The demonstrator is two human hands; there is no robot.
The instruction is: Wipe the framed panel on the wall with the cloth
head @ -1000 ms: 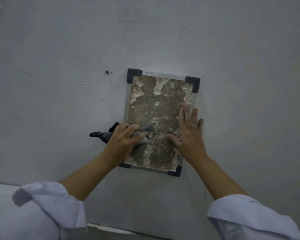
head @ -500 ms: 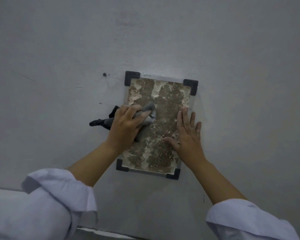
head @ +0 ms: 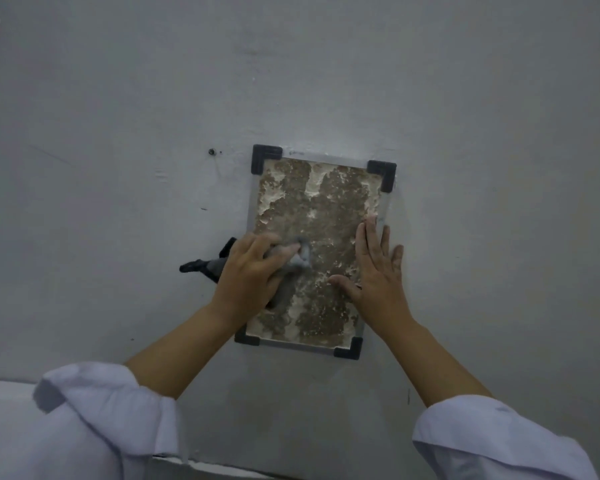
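A framed panel (head: pixel 326 202) with black corner pieces hangs on the grey wall; its face is mottled brown and white. My left hand (head: pixel 250 275) presses a bunched grey cloth (head: pixel 300 256) against the panel's left middle, and a dark tail of the cloth sticks out to the left. My right hand (head: pixel 378 271) lies flat, fingers spread, on the panel's right side, holding nothing.
The grey wall (head: pixel 118 133) fills the view, with a small dark screw hole (head: pixel 212 152) left of the panel's top corner. A pale ledge (head: pixel 0 393) runs along the bottom left. White sleeves (head: pixel 101 410) cover both forearms.
My left hand with the cloth went from the panel's lower left up to its upper left, and has now come back down to the middle. My right hand has barely moved.
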